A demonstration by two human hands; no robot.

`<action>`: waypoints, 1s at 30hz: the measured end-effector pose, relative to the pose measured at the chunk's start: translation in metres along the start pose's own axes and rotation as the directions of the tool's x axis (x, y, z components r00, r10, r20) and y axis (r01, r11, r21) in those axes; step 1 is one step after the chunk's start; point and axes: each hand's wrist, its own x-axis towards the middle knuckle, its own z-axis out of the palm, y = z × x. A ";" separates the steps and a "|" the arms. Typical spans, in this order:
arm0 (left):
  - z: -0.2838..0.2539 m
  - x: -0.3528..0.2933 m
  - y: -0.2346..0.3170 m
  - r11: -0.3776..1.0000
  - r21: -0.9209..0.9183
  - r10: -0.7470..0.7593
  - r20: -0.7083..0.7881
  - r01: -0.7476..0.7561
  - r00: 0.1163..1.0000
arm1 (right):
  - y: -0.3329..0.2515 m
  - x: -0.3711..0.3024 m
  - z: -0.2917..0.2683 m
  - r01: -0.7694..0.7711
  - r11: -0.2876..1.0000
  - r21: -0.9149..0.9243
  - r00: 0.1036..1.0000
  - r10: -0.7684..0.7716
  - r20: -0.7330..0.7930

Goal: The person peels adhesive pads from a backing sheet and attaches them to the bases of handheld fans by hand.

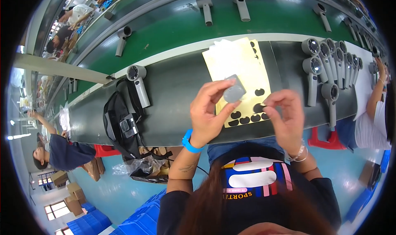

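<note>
My left hand (209,111) grips a grey piece (234,93) with a round, lighter face between thumb and fingers. The piece is above a yellow sticker sheet (244,66), and its exact kind is not clear. Beside it my right hand (286,113) is closed in a pinch, slightly blurred, with a black sticker (259,108) at the fingertips. More black oval stickers (245,120) lie along the sheet's near edge, with another (259,92) further up. The upper part of the sheet is pale and bare of stickers.
Several grey handheld fans (330,91) stand grouped at the right. One fan (140,86) lies at the left beside a black bag (117,121). Further fans lie on the green conveyor (165,33) beyond the dark table (173,76). Co-workers sit left and right.
</note>
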 end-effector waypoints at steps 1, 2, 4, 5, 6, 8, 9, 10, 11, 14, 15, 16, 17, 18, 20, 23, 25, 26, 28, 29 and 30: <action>0.000 -0.001 0.002 1.000 0.005 0.001 -0.005 -0.001 1.000 | -0.008 0.006 -0.003 0.036 0.993 0.116 0.999 -0.037 0.001; 0.001 0.000 0.004 0.993 0.108 0.036 0.034 -0.039 0.999 | -0.015 0.011 -0.006 0.070 0.972 0.226 0.997 -0.071 -0.004; 0.002 0.002 0.010 0.952 0.287 0.085 0.076 -0.104 0.993 | -0.025 0.018 -0.012 0.019 0.970 0.241 0.998 -0.034 0.057; 0.002 0.004 0.015 0.952 0.288 0.086 0.073 -0.103 0.994 | -0.028 0.021 -0.014 -0.032 0.966 0.255 0.993 0.003 0.115; 0.002 0.005 0.021 0.909 0.396 0.089 0.110 -0.126 0.990 | -0.031 0.024 -0.017 -0.032 0.966 0.255 0.993 0.002 0.118; 0.006 0.004 0.030 0.853 0.500 0.087 0.147 -0.150 0.985 | -0.034 0.027 -0.020 -0.096 0.974 0.204 0.975 0.051 0.216; 0.010 0.002 0.033 0.916 0.401 -0.010 0.091 -0.027 0.996 | -0.035 0.028 -0.020 -0.097 0.974 0.206 0.975 0.051 0.217; 0.014 0.000 0.035 0.952 0.289 -0.114 0.048 0.096 0.992 | -0.035 0.028 -0.019 -0.088 0.979 0.183 0.972 0.044 0.231; 0.015 0.000 0.034 0.952 0.290 -0.115 0.048 0.097 0.992 | -0.036 0.029 -0.019 -0.079 0.984 0.158 0.969 0.039 0.244; 0.017 -0.003 0.030 0.968 0.235 -0.102 0.069 0.084 0.992 | -0.037 0.030 -0.020 -0.061 0.991 0.118 0.963 0.027 0.269; 0.019 -0.004 0.030 0.974 0.195 -0.128 0.064 0.114 0.990 | -0.039 0.030 -0.021 -0.063 0.991 0.119 0.963 0.029 0.266; 0.020 -0.004 0.030 0.978 0.154 -0.155 0.060 0.144 0.986 | -0.042 0.030 -0.022 -0.127 0.985 0.120 0.958 0.091 0.273; 0.020 -0.005 0.029 0.977 0.153 -0.156 0.065 0.145 0.986 | -0.045 0.029 -0.023 -0.192 0.974 0.121 0.949 0.152 0.278; 0.020 -0.006 0.028 0.979 0.132 -0.171 0.091 0.158 0.981 | -0.046 0.029 -0.024 -0.193 0.974 0.122 0.949 0.154 0.273; 0.020 -0.007 0.028 0.979 0.110 -0.187 0.121 0.174 0.975 | -0.048 0.028 -0.026 -0.208 0.974 0.090 0.941 0.175 0.290; 0.020 -0.009 0.029 0.980 0.024 -0.201 0.156 0.199 0.967 | -0.050 0.027 -0.028 -0.189 0.981 0.040 0.940 0.169 0.296; 0.020 -0.010 0.031 0.968 -0.019 -0.244 0.174 0.251 0.954 | -0.051 0.026 -0.028 -0.189 0.981 0.034 0.940 0.171 0.296; 0.020 -0.010 0.031 0.968 -0.019 -0.244 0.175 0.251 0.954 | -0.052 0.026 -0.028 -0.188 0.982 0.029 0.939 0.171 0.298; 0.019 -0.011 0.031 0.956 -0.065 -0.269 0.187 0.285 0.945 | -0.051 0.025 -0.028 -0.175 0.984 0.019 0.940 0.161 0.300; 0.019 -0.012 0.031 0.957 -0.065 -0.268 0.187 0.284 0.945 | -0.051 0.025 -0.028 -0.161 0.987 0.008 0.941 0.152 0.303; 0.018 -0.012 0.031 0.958 -0.057 -0.266 0.189 0.281 0.945 | -0.051 0.025 -0.028 -0.161 0.987 0.008 0.941 0.151 0.302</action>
